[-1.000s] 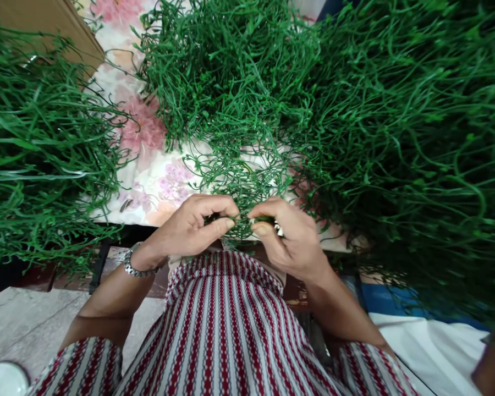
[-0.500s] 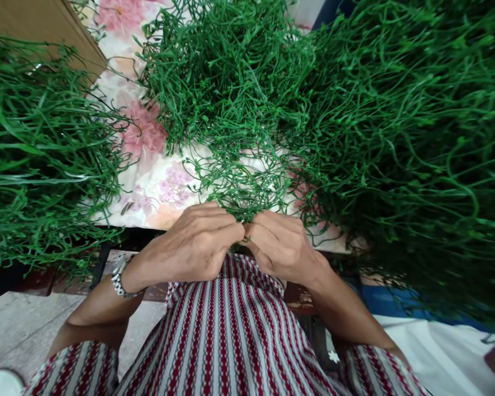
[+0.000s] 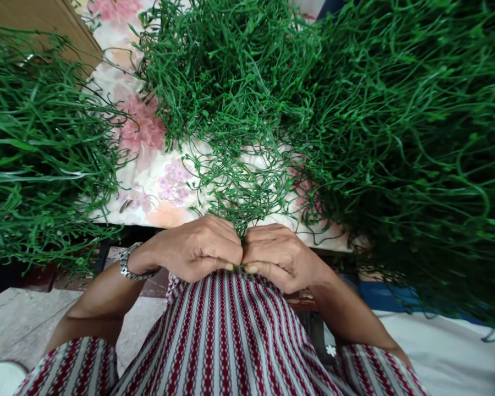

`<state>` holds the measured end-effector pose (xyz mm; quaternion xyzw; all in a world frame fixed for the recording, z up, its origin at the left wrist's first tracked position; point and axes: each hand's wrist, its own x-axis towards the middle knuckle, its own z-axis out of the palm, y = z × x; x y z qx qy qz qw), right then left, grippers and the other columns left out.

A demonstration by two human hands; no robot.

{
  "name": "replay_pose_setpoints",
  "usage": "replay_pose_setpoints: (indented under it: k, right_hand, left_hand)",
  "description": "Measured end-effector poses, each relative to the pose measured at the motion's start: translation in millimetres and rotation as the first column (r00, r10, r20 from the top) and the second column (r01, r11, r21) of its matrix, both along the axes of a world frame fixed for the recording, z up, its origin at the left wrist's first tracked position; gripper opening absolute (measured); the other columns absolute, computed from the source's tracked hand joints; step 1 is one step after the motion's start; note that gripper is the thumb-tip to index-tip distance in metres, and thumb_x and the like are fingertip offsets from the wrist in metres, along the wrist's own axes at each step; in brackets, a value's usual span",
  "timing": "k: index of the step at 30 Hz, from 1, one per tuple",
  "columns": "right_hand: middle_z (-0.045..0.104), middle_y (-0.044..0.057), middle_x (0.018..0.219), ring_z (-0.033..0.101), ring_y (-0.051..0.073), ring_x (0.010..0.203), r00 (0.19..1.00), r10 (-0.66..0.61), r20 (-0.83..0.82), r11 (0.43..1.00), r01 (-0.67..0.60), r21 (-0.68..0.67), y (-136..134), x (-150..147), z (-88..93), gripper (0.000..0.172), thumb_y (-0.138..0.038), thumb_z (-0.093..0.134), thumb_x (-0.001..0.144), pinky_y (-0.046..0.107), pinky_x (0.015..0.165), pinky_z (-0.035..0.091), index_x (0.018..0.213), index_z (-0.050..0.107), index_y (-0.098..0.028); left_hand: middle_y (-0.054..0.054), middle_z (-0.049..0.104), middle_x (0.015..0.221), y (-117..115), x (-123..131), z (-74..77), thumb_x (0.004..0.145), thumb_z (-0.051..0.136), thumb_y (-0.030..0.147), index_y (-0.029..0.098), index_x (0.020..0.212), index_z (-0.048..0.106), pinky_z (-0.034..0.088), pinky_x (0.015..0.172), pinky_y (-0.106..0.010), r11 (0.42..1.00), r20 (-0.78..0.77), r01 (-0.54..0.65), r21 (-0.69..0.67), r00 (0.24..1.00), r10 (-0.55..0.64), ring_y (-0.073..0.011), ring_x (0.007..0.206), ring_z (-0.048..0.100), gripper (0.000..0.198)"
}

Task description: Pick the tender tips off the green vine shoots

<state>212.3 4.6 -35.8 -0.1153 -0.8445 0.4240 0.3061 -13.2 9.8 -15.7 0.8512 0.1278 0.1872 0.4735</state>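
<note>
My left hand (image 3: 200,247), with a metal watch (image 3: 128,262) on its wrist, is closed at the near edge of the table. Pressed up beside it, my right hand (image 3: 282,256) is closed too. Between them both grip the near ends of a small bunch of thin green stems (image 3: 247,192). The curly tops of that bunch spread away from me over a flowered cloth (image 3: 148,181). Where the stems pass between my fingers, they are mostly hidden; the thumbs lie against the fingers, close to my striped garment (image 3: 226,330).
A large heap of green stems (image 3: 416,121) covers the right side. Another pile (image 3: 231,66) lies at the back middle, and a third heap (image 3: 37,154) is on the left. Behind the left heap stands a cardboard box (image 3: 61,33). White cloth (image 3: 449,352) lies at lower right.
Both hands have come slightly toward my body, still side by side. My knuckles have turned and the thumbs now show, pulled in near the garment. The bunch moved with them.
</note>
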Motion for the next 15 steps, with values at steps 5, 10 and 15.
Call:
replay_pose_setpoints:
  k: [5, 10, 15]
  right_hand:
    - [0.05, 0.001, 0.059, 0.047, 0.012, 0.056, 0.942, -0.335, -0.037, 0.94, 0.331, -0.076, 1.0, 29.0, 17.4, 0.012, -0.024, 0.051, 0.086, 0.029, 0.054, 0.038, 0.077, 0.058, -0.019]
    - [0.053, 0.008, 0.097, 0.051, 0.015, 0.075, 0.86, -0.51, -0.001, 0.857, 0.509, 0.082, 13.5, 16.3, 34.1, 0.018, -0.03, 0.05, 0.087, 0.032, 0.065, 0.044, 0.076, 0.06, -0.019]
    - [0.057, 0.007, 0.091, 0.052, 0.014, 0.072, 0.864, -0.501, -0.045, 0.86, 0.503, 0.086, 21.2, 13.5, 43.4, 0.017, -0.024, 0.045, 0.089, 0.03, 0.063, 0.043, 0.077, 0.055, -0.018]
  left_hand:
    - [-0.002, 0.055, 0.055, -5.0, -19.0, 1.1, 0.079, 0.053, 0.015, 0.02, 0.077, 0.062, 0.04, 0.056, -0.029, 0.925, 0.177, -0.349, -0.15, 0.911, 0.373, -0.0127, 0.052, 0.049, 0.01]
    - [-0.002, 0.06, 0.066, -2.0, 5.9, 5.9, 0.08, 0.058, 0.022, 0.017, 0.074, 0.063, 0.041, 0.056, -0.024, 0.731, 0.177, -0.604, -0.318, 0.72, 0.671, -0.0115, 0.061, 0.052, 0.009]
    - [-0.002, 0.055, 0.063, 0.5, 10.4, 18.0, 0.077, 0.061, 0.022, 0.017, 0.073, 0.064, 0.036, 0.05, -0.026, 0.68, 0.243, -0.586, -0.441, 0.651, 0.719, -0.0105, 0.058, 0.045, 0.007]
